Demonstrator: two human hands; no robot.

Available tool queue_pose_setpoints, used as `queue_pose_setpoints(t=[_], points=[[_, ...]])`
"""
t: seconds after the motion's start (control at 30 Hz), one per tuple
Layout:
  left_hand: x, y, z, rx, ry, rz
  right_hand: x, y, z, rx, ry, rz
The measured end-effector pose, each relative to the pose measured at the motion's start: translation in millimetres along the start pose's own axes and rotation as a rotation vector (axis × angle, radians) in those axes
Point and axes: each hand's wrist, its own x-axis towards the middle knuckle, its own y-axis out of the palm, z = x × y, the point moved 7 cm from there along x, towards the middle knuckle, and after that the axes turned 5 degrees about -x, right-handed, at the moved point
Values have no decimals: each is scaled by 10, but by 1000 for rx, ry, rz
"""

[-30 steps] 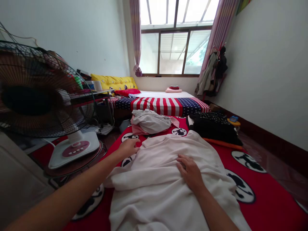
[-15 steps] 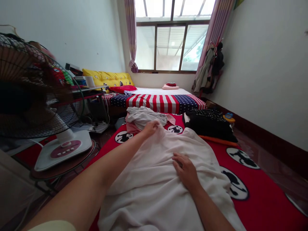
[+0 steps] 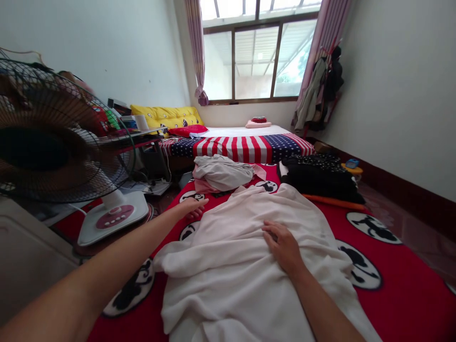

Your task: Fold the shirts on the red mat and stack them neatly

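Note:
A large white cloth (image 3: 245, 266) lies crumpled over a red mat (image 3: 399, 280) printed with black-and-white cartoon circles. My right hand (image 3: 283, 247) rests flat on the middle of the cloth, fingers stretched out, pressing it down. At the cloth's far left edge is my left hand (image 3: 192, 207), fingers extended and touching the fabric's border where it meets the red mat. Neither hand grips anything that I can see.
A running electric fan (image 3: 53, 142) on a white base (image 3: 112, 221) stands close on the left. Beyond the cloth lie a grey and pink clothes pile (image 3: 223, 173) and folded black garments (image 3: 320, 183). A flag-patterned mattress (image 3: 245, 145) sits under the window.
My left hand has pulled back from the far top edge of the cloth to its left edge. The right hand has stayed pressed on the middle.

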Motion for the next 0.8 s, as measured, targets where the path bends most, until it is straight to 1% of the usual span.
queue_pose_setpoints(t=[0.03, 0.1, 0.13, 0.17, 0.2, 0.23, 0.3, 0.37, 0.43, 0.47, 0.5, 0.57, 0.67, 0.73, 0.8], points=[[-63, 47, 69, -15, -23, 59, 1, 2, 0, -2, -2, 1], [-185, 177, 94, -51, 2, 187, 1, 7, -7, -6, 0, 5], [-240, 242, 63, -58, 37, 247, 1, 10, -12, -6, 3, 6], [-281, 282, 10, -45, 81, 282, 0, 12, -17, -3, 6, 9], [-303, 286, -56, -12, 123, 282, -1, 14, -23, 3, 10, 10], [-301, 255, -130, 28, 152, 252, -2, 18, -28, 12, 11, 12], [-231, 98, -311, 95, 189, 123, -2, 20, -40, 46, 16, 14], [-108, -130, -531, 114, 231, -60, -1, 2, -64, 116, 37, -5], [19, -333, -740, 114, 288, -263, -2, -49, -100, 201, 75, -61], [72, -394, -820, 118, 320, -353, -5, -80, -118, 238, 92, -94], [118, -415, -874, 125, 350, -426, -8, -108, -131, 265, 102, -122], [183, -350, -893, 142, 399, -504, -12, -149, -142, 279, 101, -154], [181, -132, -753, 167, 443, -512, -8, -152, -135, 252, 62, -143], [83, -12, -640, 179, 468, -502, 0, -135, -124, 236, 31, -126], [-87, 90, -577, 191, 499, -486, 9, -117, -110, 222, 10, -115]])
